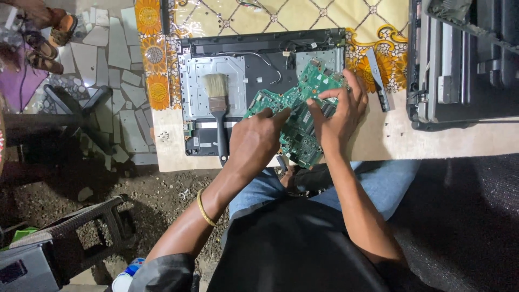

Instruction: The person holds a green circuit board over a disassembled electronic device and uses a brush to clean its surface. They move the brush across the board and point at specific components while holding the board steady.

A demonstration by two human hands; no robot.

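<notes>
A green circuit board (300, 103) lies tilted across the opened grey laptop base (213, 75) on the table. My left hand (255, 141) rests on the board's lower left part, its forefinger stretched out along the board. My right hand (339, 111) grips the board's right side, thumb and fingers pinched on it near the middle. A paintbrush (219, 113) with pale bristles and a black handle lies on the laptop base, just left of my left hand. A gold bangle (203, 208) sits on my left wrist.
A dark machine casing (459, 70) stands at the table's right end. A thin dark strip part (378, 81) lies beside the laptop. A floral cloth (281, 16) covers the far table. Chair parts (81, 108) and sandals (48, 43) are on the floor at left.
</notes>
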